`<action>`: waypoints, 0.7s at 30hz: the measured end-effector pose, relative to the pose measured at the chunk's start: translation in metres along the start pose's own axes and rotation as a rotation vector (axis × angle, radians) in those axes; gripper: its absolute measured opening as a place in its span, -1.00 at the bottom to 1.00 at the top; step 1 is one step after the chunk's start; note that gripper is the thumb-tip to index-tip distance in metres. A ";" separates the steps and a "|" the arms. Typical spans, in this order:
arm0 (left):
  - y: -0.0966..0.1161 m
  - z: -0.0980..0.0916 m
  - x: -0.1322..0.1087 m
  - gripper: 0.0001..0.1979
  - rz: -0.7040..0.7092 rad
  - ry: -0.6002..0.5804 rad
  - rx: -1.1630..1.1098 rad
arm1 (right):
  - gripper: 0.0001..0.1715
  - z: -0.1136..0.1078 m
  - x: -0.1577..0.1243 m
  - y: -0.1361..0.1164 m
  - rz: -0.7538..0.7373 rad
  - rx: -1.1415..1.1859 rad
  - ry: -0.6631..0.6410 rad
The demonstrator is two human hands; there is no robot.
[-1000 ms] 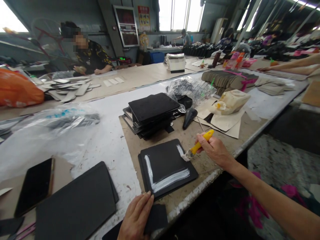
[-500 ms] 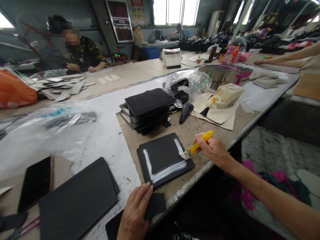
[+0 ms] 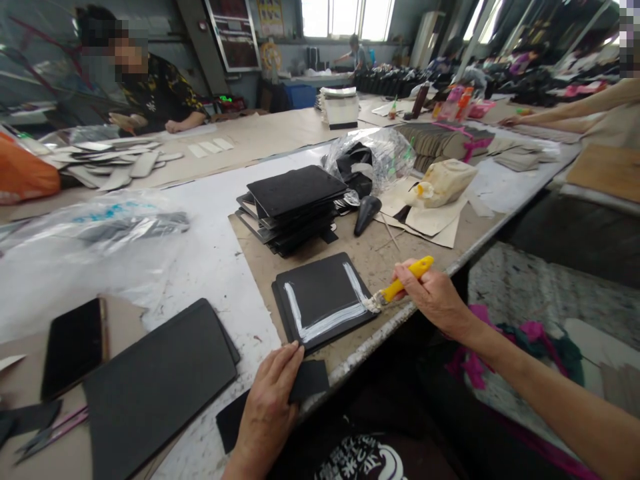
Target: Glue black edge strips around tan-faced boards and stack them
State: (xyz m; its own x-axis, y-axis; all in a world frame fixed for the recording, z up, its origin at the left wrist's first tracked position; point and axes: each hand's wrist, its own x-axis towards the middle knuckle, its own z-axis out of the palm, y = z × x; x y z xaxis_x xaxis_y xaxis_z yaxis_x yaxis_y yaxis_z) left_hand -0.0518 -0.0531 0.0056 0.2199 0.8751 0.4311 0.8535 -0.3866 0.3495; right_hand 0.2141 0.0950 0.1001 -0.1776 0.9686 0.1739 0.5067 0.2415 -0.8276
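Observation:
My right hand (image 3: 436, 293) is closed round a yellow-handled glue brush (image 3: 400, 285); its white bristles touch the right near corner of a black rectangular panel (image 3: 323, 297) on the table. White glue streaks run along the panel's left, near and right edges. My left hand (image 3: 267, 400) lies with fingers flat, its tips pressing the panel's near left corner and its palm over a small black piece (image 3: 310, 380) at the table edge.
A stack of black panels (image 3: 295, 203) sits behind the glued one. A large black sheet (image 3: 155, 380) and a phone (image 3: 73, 347) lie to the left. A glue bottle (image 3: 443, 181), plastic bags and grey pieces are farther back. Another person (image 3: 145, 93) sits across the far table.
The brush has travelled down the panel's right edge to its near corner, leaving a longer white streak there. My left hand has stayed on the near left corner.

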 end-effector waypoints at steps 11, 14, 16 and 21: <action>0.000 0.000 0.000 -0.27 -0.021 0.000 -0.039 | -0.53 0.005 -0.009 -0.008 0.012 0.007 0.072; 0.000 -0.001 0.001 -0.27 -0.018 0.004 -0.042 | -0.55 0.014 -0.012 -0.015 0.035 0.127 0.055; 0.001 -0.002 0.001 -0.28 -0.021 0.003 -0.040 | -0.56 0.019 -0.013 -0.021 0.043 0.208 0.065; 0.003 -0.004 0.003 -0.31 -0.031 0.005 -0.038 | -0.55 0.042 -0.015 -0.029 0.096 0.411 0.084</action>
State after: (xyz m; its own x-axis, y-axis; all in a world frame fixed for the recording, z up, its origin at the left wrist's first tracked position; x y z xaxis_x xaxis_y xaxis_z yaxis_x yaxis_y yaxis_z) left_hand -0.0503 -0.0530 0.0109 0.1910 0.8854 0.4239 0.8411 -0.3702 0.3944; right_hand 0.1666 0.0710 0.0988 -0.0681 0.9911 0.1141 0.1358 0.1226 -0.9831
